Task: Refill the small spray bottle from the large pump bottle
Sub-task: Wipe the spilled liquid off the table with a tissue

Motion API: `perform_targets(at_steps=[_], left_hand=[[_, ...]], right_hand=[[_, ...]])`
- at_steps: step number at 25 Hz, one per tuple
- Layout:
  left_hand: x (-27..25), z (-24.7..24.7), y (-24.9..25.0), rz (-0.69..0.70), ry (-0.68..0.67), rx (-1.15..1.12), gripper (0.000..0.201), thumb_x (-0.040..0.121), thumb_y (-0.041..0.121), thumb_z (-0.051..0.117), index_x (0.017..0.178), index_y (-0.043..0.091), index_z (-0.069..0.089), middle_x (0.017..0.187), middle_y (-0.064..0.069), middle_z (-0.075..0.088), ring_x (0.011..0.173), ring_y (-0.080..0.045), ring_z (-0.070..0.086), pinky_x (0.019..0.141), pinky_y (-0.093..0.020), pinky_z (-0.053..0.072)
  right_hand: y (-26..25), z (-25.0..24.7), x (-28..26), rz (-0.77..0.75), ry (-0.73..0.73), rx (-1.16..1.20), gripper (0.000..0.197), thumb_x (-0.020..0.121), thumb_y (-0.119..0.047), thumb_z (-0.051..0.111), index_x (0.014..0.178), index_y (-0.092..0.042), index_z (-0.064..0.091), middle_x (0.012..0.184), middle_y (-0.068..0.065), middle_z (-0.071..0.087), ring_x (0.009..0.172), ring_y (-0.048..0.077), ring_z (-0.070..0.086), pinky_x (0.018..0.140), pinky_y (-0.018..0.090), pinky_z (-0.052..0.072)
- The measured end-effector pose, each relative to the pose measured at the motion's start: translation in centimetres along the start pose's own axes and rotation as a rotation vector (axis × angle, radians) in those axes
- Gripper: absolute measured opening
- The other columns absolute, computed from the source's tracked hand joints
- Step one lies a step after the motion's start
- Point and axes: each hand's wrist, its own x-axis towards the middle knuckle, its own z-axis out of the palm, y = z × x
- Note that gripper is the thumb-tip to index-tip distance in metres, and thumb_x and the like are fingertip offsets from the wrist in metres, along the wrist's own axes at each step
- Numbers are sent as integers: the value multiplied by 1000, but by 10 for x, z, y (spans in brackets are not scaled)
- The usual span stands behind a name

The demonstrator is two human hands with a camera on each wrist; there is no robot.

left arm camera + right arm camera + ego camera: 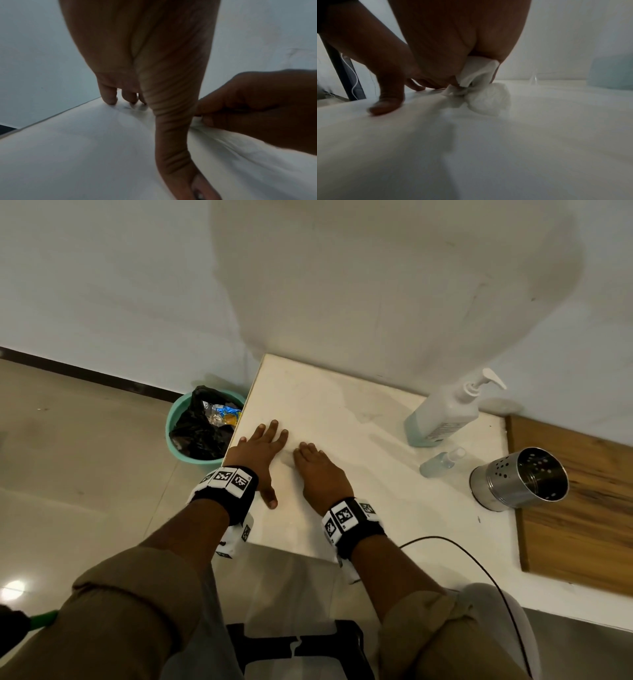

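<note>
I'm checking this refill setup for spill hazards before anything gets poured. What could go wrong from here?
The small clear spray bottle lies on its side near the perforated steel cup, so it might roll or leak. The large white pump bottle stands beside it; a careless reach could tip it. The right hand holds a crumpled white tissue, which may hinder gripping unless dropped first. The left hand lies flat on the white table.

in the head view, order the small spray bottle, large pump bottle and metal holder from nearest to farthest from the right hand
1. small spray bottle, right of the right hand
2. large pump bottle, behind it by the wall
3. metal holder, farthest right, at the wooden board's edge
</note>
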Motion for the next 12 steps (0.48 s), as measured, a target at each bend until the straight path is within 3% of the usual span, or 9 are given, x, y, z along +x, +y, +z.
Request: perform_targets(at_steps=[5, 8, 10, 12], left_hand=[[-3, -4, 1, 2, -5, 6, 151, 46, 45, 92, 153, 27, -13, 158, 2, -27, 149, -20, -16, 119, -48, 6], [-6, -6, 1, 4, -6, 9, 150, 47, 44, 92, 153, 26, -13, 159, 1, -26, 149, -20, -16, 119, -49, 7], [-6, -7, 2, 4, -5, 14, 150, 47, 44, 92, 153, 26, -13, 159, 1, -26, 149, -21, -16, 119, -49, 7], [-6, -6, 2, 1, -12, 14, 151, 47, 43, 93, 153, 26, -13, 159, 1, -26, 149, -21, -16, 119, -49, 7]], right_hand=[[41, -13, 16, 101, 7, -72, 51, 102, -12, 37, 152, -7, 27, 161, 9, 23, 150, 22, 18, 120, 32, 17], [40, -5, 10, 140, 92, -59, 51, 98, -13, 43, 147, -4, 35, 155, 17, 32, 145, 34, 28, 120, 41, 24], [26, 2, 2, 103, 153, -104, 46, 88, -7, 50, 134, -7, 53, 138, 16, 51, 128, 38, 47, 105, 45, 41], [12, 9, -5, 84, 193, -102, 34, 83, -7, 54, 116, -10, 62, 115, 10, 59, 105, 32, 55, 83, 39, 48]])
